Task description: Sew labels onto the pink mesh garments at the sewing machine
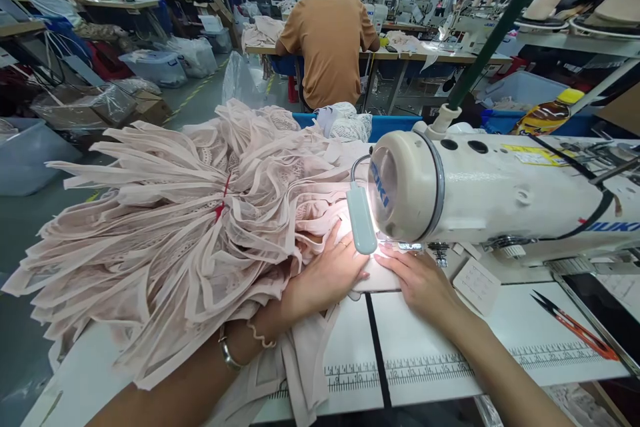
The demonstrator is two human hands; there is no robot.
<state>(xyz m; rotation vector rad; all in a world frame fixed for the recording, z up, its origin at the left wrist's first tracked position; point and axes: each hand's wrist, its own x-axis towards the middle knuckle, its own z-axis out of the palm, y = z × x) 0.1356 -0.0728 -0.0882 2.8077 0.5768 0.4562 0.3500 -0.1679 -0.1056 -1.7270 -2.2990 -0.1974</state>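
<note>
Under the head of a white sewing machine (405,180), lit brightly, lies a pale pink fabric piece (383,279). My left hand (340,270) rests on the fabric left of the needle area, fingers stretched out, partly behind a small grey-green lamp (362,220). Lying flat with fingers extended, my right hand (417,277) presses the fabric's right side near the presser foot. The needle itself is hidden. A large heap of pale pink lace-trimmed pieces (200,233), bound with a red tie (223,203), spreads beside and under my left forearm.
Orange-handled thread snips (580,327) and a small white card (477,285) lie right of my right hand. A printed ruler (430,367) runs along the table's front. Behind stands a bottle (547,113); a person in a brown shirt (327,47) sits ahead.
</note>
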